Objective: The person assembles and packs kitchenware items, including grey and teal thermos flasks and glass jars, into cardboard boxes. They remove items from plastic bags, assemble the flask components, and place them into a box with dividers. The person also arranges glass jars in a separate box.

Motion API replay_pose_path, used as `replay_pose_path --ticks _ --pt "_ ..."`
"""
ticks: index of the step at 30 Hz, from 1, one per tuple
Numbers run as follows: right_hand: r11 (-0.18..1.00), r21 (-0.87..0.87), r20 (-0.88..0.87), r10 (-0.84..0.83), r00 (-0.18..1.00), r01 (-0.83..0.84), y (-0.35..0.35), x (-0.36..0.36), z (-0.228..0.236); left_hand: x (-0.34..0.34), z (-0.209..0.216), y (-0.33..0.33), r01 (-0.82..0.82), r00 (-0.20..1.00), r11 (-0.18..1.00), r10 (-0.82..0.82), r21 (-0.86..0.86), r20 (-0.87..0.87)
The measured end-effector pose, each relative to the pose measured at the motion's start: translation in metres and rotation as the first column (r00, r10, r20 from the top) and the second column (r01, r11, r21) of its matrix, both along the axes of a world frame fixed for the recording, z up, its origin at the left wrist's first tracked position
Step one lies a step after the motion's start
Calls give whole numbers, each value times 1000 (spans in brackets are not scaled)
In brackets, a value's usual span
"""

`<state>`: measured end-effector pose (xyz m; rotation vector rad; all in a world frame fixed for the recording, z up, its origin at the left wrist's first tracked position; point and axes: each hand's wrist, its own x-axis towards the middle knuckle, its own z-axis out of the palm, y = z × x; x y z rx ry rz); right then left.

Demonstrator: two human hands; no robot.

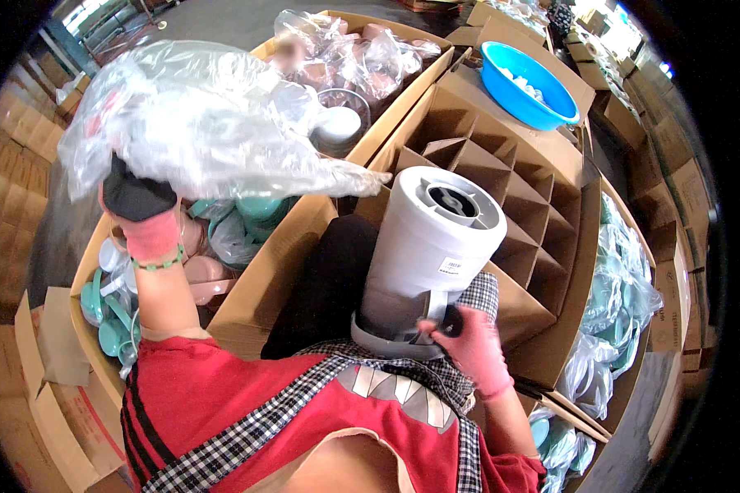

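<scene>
Holding bag [189,115] and jug [419,246]: left grip [140,197] clamped on bag, right grip [474,345] on jug's handle [437,307]; jug as yet unbagged, outside the divided carton [520,311].

Beside us, a cardboard box [514,302] stands split by criss-cross dividers [524,187]. Beyond it we see a blue basin [552,92] with small white pieces [524,85] inside. To our right, clear bags [612,283] wrap green wares; brown cartons [12,205] line our far left.
</scene>
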<state>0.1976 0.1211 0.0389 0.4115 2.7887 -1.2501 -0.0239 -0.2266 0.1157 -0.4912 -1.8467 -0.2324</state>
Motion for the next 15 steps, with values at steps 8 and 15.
replay_pose_path --ticks 8,15 --pt "779 -566 -315 99 944 -271 -46 -98 76 54 -34 114 690 412 600 -786 405 462" --pt "518 -833 -407 -337 849 -194 13 -95 75 3 -13 68 321 508 680 -711 659 486"
